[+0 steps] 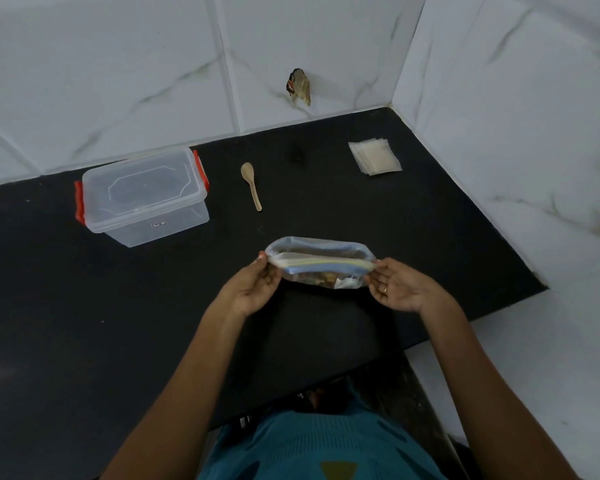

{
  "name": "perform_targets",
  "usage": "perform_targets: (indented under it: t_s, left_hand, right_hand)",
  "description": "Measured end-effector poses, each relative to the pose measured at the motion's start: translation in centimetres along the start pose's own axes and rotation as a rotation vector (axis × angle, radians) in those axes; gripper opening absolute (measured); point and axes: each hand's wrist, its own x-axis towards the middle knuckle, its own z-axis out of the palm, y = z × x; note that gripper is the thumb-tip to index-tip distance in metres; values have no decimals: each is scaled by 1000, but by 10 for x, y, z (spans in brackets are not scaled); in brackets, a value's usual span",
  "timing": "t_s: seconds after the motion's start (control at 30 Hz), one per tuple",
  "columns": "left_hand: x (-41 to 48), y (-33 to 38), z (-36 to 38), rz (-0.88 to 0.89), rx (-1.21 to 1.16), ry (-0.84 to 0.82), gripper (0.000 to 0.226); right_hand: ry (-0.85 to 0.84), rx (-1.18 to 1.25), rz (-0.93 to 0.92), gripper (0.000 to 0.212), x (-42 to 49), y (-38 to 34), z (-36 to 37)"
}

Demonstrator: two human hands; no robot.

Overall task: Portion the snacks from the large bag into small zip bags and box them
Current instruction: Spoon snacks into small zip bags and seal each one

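Note:
A large clear zip bag [321,263] of brown snacks stands on the black counter in front of me, its blue-and-yellow zip mouth spread open. My left hand [253,289] pinches the left end of the mouth and my right hand [397,287] pinches the right end. A stack of small clear zip bags [374,156] lies at the back right. A wooden spoon [252,184] lies behind the big bag. At the back left stands a clear plastic box [142,195] with red clips, its lid on.
The black counter [84,306] meets white marbled wall tiles behind and on the right, forming a corner. A small brown object [298,86] sticks to the back wall. The counter's front edge is close to my body.

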Motion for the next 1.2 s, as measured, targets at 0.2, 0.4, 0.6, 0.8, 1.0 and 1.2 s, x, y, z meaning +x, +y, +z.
perform_targets:
  t_s: [0.2,0.4,0.6,0.8,1.0,1.2]
  left_hand:
    - [0,-4,-1,39,2,-14,20]
    - [-6,-5,3,47,161,-33,16]
    - [-8,-13,7,85,415,45,18]
    - [-7,-11,8,2,138,-48,38]
    - [-2,-15,1,-53,-145,-80,35]
    - [0,-28,9,-6,-319,-35,39]
  right_hand:
    - [-97,254,-82,13,2,0,1]
    - [-27,211,-88,13,4,-1,3]
    - [152,41,-105,8,3,-1,8]
    - [15,54,-153,17,-2,-4,7]
    - [-82,360,-60,12,4,8,2]
    - [-94,630,-144,12,9,15,8]
